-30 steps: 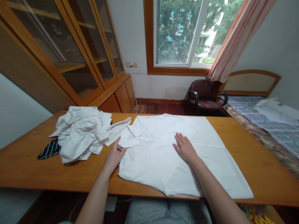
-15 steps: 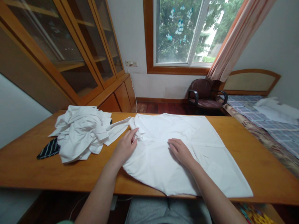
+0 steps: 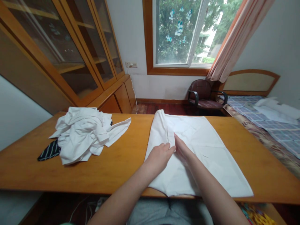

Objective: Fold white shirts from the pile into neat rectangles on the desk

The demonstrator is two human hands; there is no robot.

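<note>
A white shirt (image 3: 211, 147) lies spread on the wooden table in front of me, its left part turned over toward the middle. My left hand (image 3: 161, 154) grips the turned-over edge near the collar-like strip, with thumb and fingers closed on the cloth. My right hand (image 3: 182, 148) rests on the shirt right beside that edge, almost touching my left hand. Its fingers look stretched out, partly hidden by the raised fold.
A heap of crumpled white clothes (image 3: 82, 134) lies on the left of the table (image 3: 126, 175), with a dark striped cloth (image 3: 49, 150) under it. Beyond the table are a glass-door cabinet (image 3: 110, 78), an armchair (image 3: 202, 93) and a bed (image 3: 269, 118).
My left hand has moved right, bringing the shirt's left edge over to the middle in a fold. The right hand stays near its spot, now turned on its side.
</note>
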